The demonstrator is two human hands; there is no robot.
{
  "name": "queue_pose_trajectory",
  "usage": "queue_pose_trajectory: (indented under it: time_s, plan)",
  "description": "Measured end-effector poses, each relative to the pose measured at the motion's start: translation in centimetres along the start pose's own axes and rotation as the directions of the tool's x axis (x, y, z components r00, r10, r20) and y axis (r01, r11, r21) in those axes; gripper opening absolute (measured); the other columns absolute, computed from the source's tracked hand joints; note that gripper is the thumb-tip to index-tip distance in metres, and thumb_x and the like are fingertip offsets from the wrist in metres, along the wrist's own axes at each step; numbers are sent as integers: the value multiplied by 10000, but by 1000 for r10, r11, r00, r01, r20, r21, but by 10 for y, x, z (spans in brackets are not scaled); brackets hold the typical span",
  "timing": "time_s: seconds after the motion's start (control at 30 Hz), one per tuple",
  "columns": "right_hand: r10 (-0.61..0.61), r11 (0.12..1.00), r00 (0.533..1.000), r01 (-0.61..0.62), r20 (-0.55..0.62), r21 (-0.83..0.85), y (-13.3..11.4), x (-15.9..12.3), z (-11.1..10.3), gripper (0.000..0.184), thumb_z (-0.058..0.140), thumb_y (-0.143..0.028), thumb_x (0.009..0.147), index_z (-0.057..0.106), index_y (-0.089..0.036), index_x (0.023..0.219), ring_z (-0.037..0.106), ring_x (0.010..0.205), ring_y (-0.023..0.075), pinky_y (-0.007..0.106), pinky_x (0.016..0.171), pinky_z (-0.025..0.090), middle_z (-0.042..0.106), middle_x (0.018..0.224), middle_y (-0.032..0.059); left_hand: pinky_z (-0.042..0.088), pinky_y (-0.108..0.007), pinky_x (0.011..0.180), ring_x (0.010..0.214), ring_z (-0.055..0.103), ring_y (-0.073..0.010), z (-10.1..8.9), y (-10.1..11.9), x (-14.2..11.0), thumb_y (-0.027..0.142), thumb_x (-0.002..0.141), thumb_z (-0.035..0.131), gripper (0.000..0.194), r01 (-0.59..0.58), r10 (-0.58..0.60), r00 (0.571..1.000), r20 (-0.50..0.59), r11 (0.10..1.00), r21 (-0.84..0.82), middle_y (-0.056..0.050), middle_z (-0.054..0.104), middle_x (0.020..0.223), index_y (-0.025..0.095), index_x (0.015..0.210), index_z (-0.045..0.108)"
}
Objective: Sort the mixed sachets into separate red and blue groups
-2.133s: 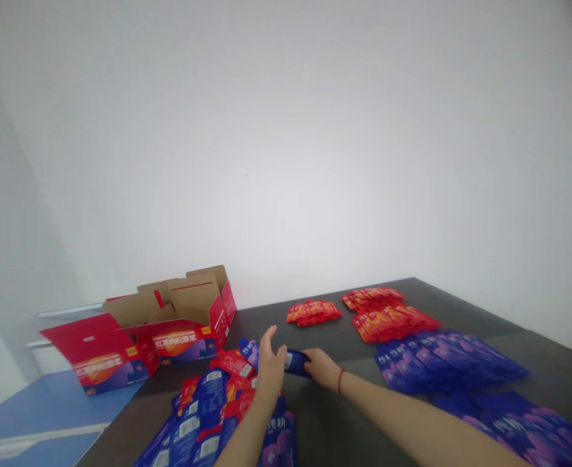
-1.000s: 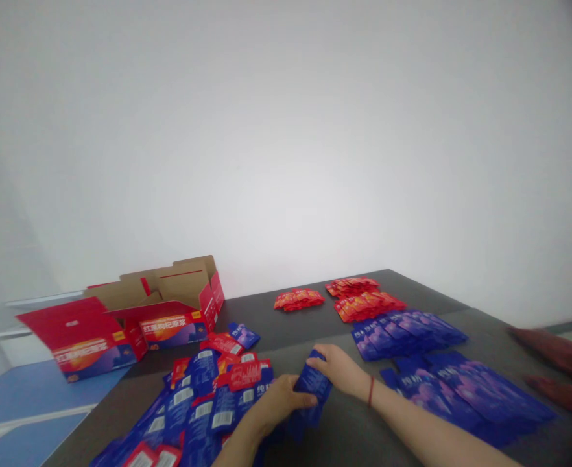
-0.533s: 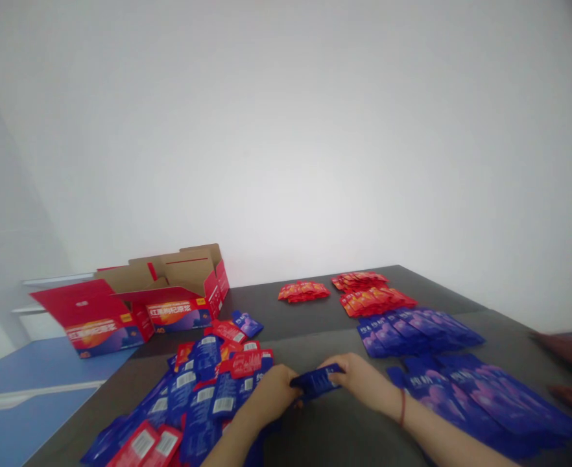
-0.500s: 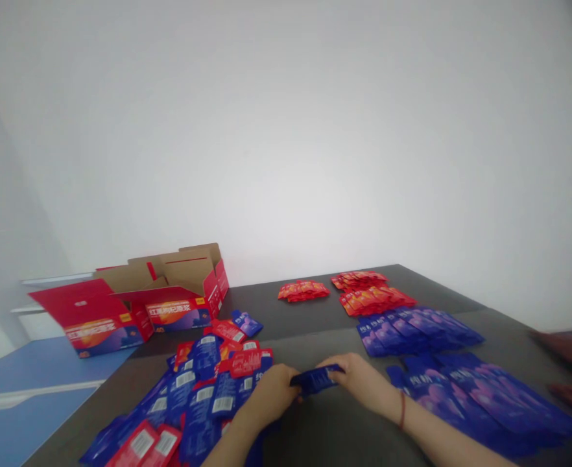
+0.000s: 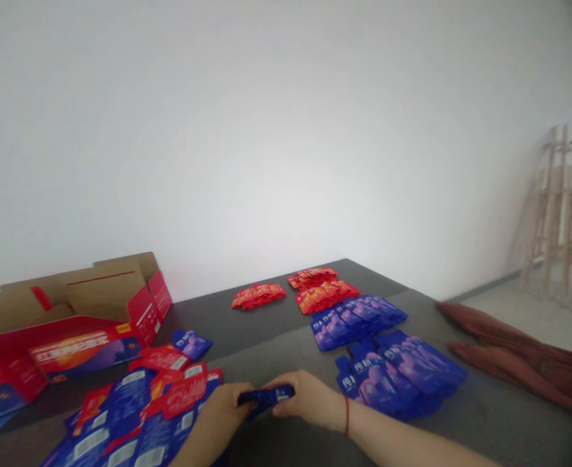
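Between my two hands, low over the dark table, are dark blue sachets (image 5: 262, 397) held edge-on; I cannot tell how many there are. My left hand (image 5: 225, 412) grips their left end, fingers partly hidden. At the right end, my right hand (image 5: 310, 399) pinches them with thumb and fingers. A loose heap of blue and red sachets (image 5: 125, 395), many with barcodes up, lies left of my left hand. To the right of my right hand is a fanned row of blue sachets (image 5: 395, 373), with another blue row (image 5: 357, 318) behind it.
Red-orange sachets lie in a small pile (image 5: 259, 295) and two rows (image 5: 322, 295) farther back. Open red cardboard boxes (image 5: 140, 314) stand at left. Brown cloth (image 5: 519, 357) drapes at the table's right edge (image 5: 427, 318). A wooden rack (image 5: 563, 214) leans by the wall.
The view has swung to the right, bringing in the wooden rack and more of the brown cloth. Both hands still hold the blue sachets, which are slightly more tilted.
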State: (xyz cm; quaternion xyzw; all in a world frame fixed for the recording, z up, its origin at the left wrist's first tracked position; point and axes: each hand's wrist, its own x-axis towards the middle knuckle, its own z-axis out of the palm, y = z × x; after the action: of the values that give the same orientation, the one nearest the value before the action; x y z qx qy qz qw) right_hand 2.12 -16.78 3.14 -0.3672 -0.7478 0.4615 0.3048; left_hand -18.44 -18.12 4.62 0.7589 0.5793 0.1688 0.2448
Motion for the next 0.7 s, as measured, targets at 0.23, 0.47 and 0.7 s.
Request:
queue_pose_trajectory:
  time_s: [0.23,0.47,0.7]
  plan:
    - [-160,964,986,146,-45,-222,-14,-11,4,293,502,-201,828,693,-254,1044,651,883,188,235,765,456,719,962,3,380,-205,718,828,625,-170,-5,-4,1,104,686,482,270,8,-3,999,-35,990,144,11,707,836,237,807,683]
    - [-354,879,933,308,-65,-365,-26,-14,0,360,507,-162,842,604,-204,1186,573,1086,169,240,962,394,638,1183,36,388,-215,689,784,632,-165,-5,-3,-1,147,732,448,260,-36,49,992,-117,993,111,21,703,793,249,838,662]
    - [-386,864,923,358,-7,-354,-43,-20,-21,420,465,-78,832,594,-219,1206,559,1117,139,245,998,383,620,1215,14,340,-215,538,570,600,-151,2,-12,3,297,848,370,274,67,-53,990,-128,992,105,21,627,574,208,661,550]
